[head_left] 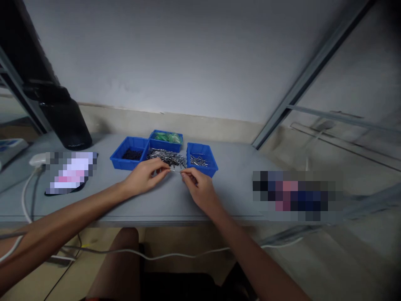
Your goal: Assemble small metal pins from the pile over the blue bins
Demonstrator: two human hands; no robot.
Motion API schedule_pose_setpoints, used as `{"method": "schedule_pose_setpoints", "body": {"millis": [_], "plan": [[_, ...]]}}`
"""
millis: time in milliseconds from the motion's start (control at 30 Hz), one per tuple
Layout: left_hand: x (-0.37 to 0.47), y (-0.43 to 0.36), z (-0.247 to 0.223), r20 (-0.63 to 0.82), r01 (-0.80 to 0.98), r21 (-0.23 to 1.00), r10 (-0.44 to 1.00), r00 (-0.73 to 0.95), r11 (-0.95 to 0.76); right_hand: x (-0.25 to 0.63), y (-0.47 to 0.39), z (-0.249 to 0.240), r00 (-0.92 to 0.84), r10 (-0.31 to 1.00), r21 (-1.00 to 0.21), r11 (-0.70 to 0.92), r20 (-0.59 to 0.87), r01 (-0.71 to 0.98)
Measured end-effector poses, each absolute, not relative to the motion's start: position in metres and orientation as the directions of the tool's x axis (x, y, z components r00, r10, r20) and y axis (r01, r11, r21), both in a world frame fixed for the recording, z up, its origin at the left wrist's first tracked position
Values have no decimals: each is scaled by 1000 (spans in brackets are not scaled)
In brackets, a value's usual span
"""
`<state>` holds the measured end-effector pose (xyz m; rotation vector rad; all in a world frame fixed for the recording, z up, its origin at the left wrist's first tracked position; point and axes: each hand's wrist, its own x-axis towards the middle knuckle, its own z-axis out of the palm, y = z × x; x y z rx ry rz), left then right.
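My left hand [145, 175] and my right hand [200, 188] meet just above the grey tabletop, each closed in a pinch. Between their fingertips runs a thin, silvery pin-like part [176, 170], held at both ends; its exact kind is too small to make out. Right behind the fingers lies a loose heap of slim metal pins [167, 155]. A blue bin [120, 164] with small black pieces stands left of the heap. Behind it, another blue bin [166, 146] holds green pieces. Close to my right hand, a third blue bin [210, 169] contains more slim metal parts.
A black bottle [67, 121] stands at the back left of the table [234, 188]. Near it lies a phone-like item [70, 171], blurred out, beside a white plug [37, 159] with a cable. Another pixelated patch covers the right end. A white cable [150, 256] hangs below the front edge.
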<state>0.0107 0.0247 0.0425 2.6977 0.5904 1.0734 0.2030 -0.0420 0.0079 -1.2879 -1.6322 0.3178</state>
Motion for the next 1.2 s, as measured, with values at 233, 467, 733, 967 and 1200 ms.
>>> {"method": "schedule_pose_setpoints", "body": {"millis": [233,467,733,967,1200], "plan": [[10,24,42,650,255,275,375,661,-927,202,-41,5,-40,877,-679,399,479,616],[10,23,42,651,238,288,372,662,-928,201,-42,7,-99,886,-653,406,453,639],[9,24,41,633,229,337,400,663,-913,201,-43,6,-110,883,-657,418,456,627],[10,25,44,603,259,378,449,659,-889,202,-43,9,8,873,-707,390,488,590],[10,31,37,437,309,357,449,779,-882,201,-46,11,1,834,-665,439,551,604]]}}
